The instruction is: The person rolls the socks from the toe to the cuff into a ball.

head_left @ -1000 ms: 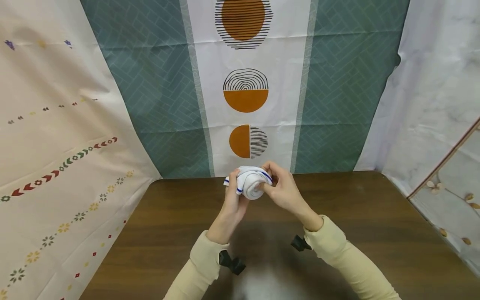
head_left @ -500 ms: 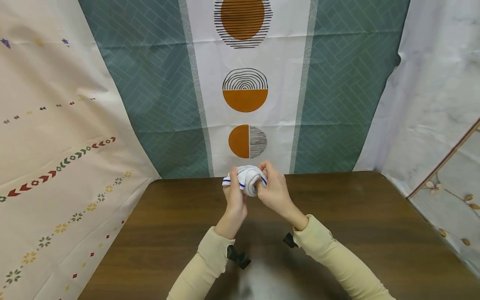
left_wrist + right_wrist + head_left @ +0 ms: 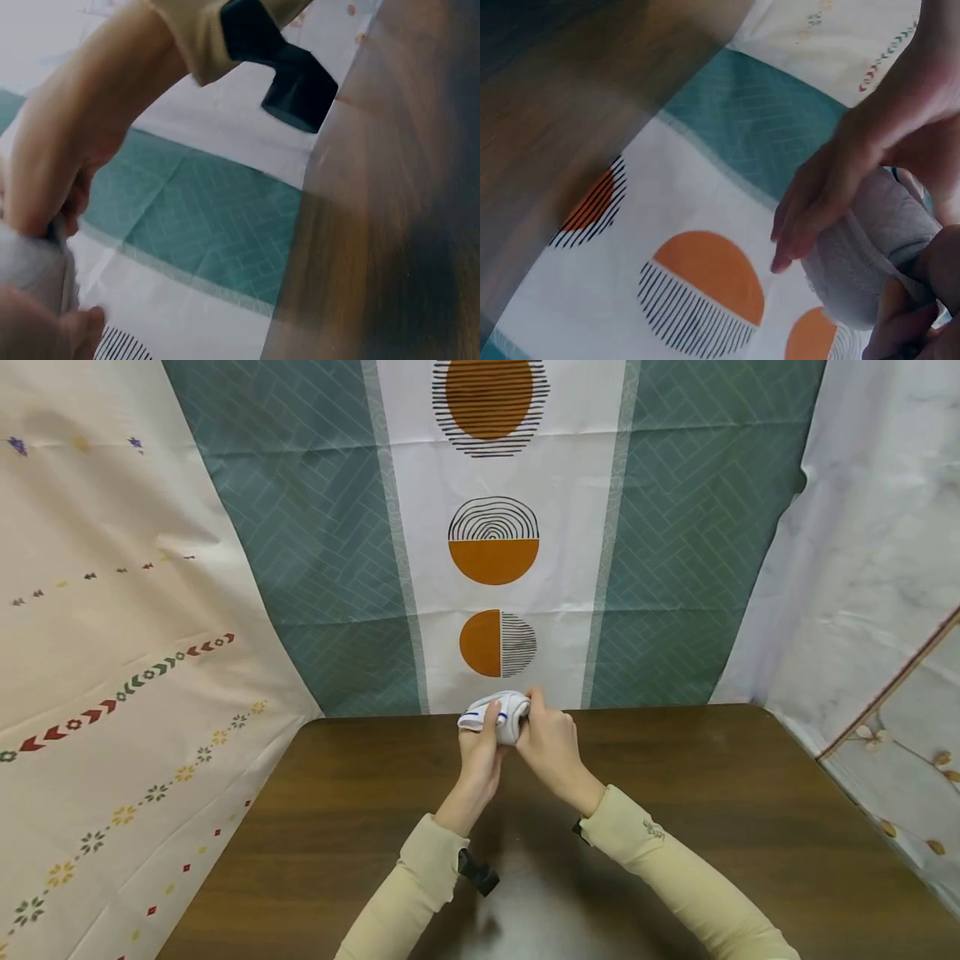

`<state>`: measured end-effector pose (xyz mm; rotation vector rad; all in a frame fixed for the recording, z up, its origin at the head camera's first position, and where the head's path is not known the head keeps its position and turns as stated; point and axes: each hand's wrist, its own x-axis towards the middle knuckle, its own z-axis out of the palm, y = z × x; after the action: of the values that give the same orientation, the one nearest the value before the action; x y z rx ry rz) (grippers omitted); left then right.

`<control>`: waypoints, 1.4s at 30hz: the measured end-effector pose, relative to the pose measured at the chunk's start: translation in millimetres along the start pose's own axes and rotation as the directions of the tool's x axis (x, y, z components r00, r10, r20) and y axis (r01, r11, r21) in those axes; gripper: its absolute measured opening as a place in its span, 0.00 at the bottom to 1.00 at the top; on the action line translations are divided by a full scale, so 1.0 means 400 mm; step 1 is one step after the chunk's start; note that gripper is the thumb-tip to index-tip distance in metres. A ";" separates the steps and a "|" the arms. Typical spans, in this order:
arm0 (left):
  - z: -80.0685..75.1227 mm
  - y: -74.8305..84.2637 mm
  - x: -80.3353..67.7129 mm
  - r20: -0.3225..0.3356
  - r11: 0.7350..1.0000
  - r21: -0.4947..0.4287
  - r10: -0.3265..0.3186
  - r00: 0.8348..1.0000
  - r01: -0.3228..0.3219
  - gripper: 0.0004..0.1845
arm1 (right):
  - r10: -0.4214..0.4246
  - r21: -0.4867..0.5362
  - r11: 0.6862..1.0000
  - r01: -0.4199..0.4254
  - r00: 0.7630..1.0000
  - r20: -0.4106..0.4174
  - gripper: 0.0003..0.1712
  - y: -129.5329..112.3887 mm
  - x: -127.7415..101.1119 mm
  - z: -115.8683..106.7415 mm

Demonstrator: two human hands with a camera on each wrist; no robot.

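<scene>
A white towel (image 3: 512, 717) with a blue stripe is rolled into a thick bundle, held up over the far edge of the table. My left hand (image 3: 480, 762) grips its left side, thumb on top across the striped flap. On the other side my right hand (image 3: 551, 750) pinches the towel's edge with curled fingers. In the right wrist view the towel (image 3: 851, 274) appears as a greyish roll, its layers folded in near the right fingertips. Only a pale part of the towel (image 3: 30, 270) shows in the left wrist view, between both hands. Fingers behind the bundle are hidden.
The dark brown wooden table (image 3: 337, 827) stretches below both forearms. Behind it hangs a green and white curtain (image 3: 675, 568) with orange circles. Patterned cloth (image 3: 112, 652) hangs on the left, and a marbled sheet (image 3: 885, 527) on the right.
The towel has turned, so its spiral end no longer faces the head camera. My right hand has shifted slightly left, closer to the left hand. Both hands keep their hold.
</scene>
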<state>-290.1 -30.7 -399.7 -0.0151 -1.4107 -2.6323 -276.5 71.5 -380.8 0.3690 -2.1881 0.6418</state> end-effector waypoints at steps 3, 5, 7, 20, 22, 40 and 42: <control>-0.013 0.008 0.007 0.131 0.990 -0.075 -0.113 0.985 0.124 0.15 | 0.017 0.029 0.999 -0.019 0.998 0.061 0.12 0.013 -0.001 -0.010; -0.023 0.018 0.012 0.167 0.986 -0.059 -0.147 0.975 0.159 0.16 | 0.042 0.086 0.995 -0.056 0.988 0.150 0.13 0.018 0.005 -0.027; -0.026 0.032 0.014 0.168 0.986 -0.024 -0.160 0.973 0.166 0.18 | 0.079 0.143 0.983 -0.118 0.965 0.251 0.13 0.029 0.019 -0.040; 0.058 0.066 -0.011 0.058 0.990 0.142 0.010 0.998 -0.018 0.27 | 0.088 0.118 0.987 -0.105 0.986 0.140 0.08 0.104 0.064 -0.047; 0.060 0.063 -0.006 0.039 0.988 0.153 0.022 0.999 -0.027 0.28 | 0.084 0.128 0.987 -0.100 0.989 0.124 0.07 0.106 0.056 -0.037; 0.050 -0.020 0.052 -0.106 0.767 0.625 0.265 0.958 -0.144 0.26 | -0.186 -0.089 0.978 0.189 0.982 0.041 0.11 0.095 -0.043 0.016; 0.049 -0.022 0.052 -0.110 0.762 0.634 0.260 0.959 -0.134 0.27 | -0.178 -0.076 0.981 0.181 0.983 0.034 0.14 0.093 -0.049 0.018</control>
<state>-313.3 -12.5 -394.2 0.1534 -2.0011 -1.8278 -285.6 99.2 -411.7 0.5293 -2.1684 0.4520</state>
